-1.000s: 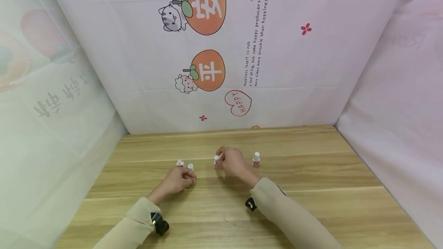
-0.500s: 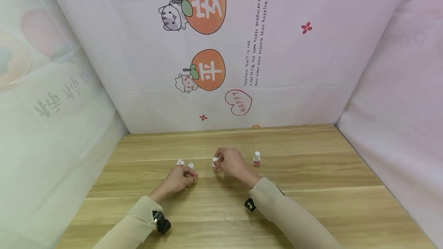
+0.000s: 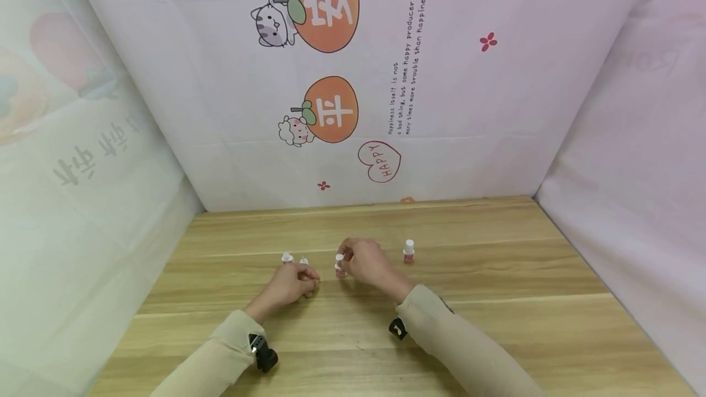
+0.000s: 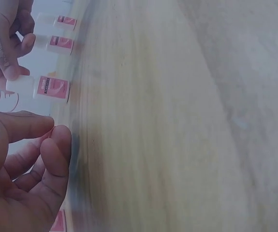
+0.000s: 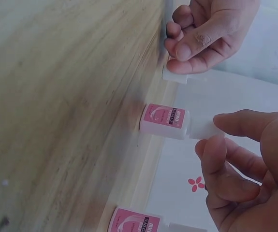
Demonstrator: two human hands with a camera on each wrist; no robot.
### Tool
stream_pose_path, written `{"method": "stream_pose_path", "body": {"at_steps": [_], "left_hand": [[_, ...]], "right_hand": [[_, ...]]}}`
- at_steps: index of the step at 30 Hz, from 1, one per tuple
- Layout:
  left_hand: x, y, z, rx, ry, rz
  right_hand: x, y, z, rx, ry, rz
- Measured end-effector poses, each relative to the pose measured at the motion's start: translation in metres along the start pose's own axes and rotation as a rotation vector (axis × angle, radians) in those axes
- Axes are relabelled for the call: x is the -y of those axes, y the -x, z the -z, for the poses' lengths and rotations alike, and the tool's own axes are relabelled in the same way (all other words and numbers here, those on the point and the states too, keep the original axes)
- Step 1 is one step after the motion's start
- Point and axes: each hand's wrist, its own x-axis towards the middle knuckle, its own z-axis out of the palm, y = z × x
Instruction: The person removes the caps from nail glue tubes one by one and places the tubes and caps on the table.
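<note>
HAPPY-printed backdrop (image 3: 469,127) behind pinched pink-labelled bottle (image 5: 165,122)

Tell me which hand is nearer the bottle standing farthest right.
Right. The right hand is left of the farthest-right bottle, not touching it; the left hand is much farther left.

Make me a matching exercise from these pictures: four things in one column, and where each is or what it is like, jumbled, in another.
Things
1. right hand
2. left hand
3. rightmost bottle in the head view
4. HAPPY heart

Places and states
A. standing untouched, apart from both hands
B. red outline, printed on the back cloth
C. fingers on the white cap of an upright bottle
D. in front of the two leftmost bottles, partly hiding them

Pairs: 1-C, 2-D, 3-A, 4-B
</note>
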Motion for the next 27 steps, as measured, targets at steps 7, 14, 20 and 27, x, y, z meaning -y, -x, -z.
{"method": "stream_pose_path", "body": {"at_steps": [7, 14, 20, 27], "left_hand": [[-0.002, -0.002, -0.006, 0.029, 0.067, 0.017], [-0.001, -0.003, -0.010, 0.040, 0.076, -0.002], [-0.005, -0.005, -0.013, 0.046, 0.071, 0.007], [-0.008, -0.009, -0.016, 0.054, 0.049, 0.024]], "right_hand": [[0.004, 0.005, 0.002, 0.026, -0.011, -0.004], [0.006, 0.007, -0.001, 0.026, 0.025, 0.002], [0.008, 0.008, -0.002, 0.019, 0.063, 0.020], [0.010, 0.008, -0.002, 0.014, 0.076, 0.024]]}}
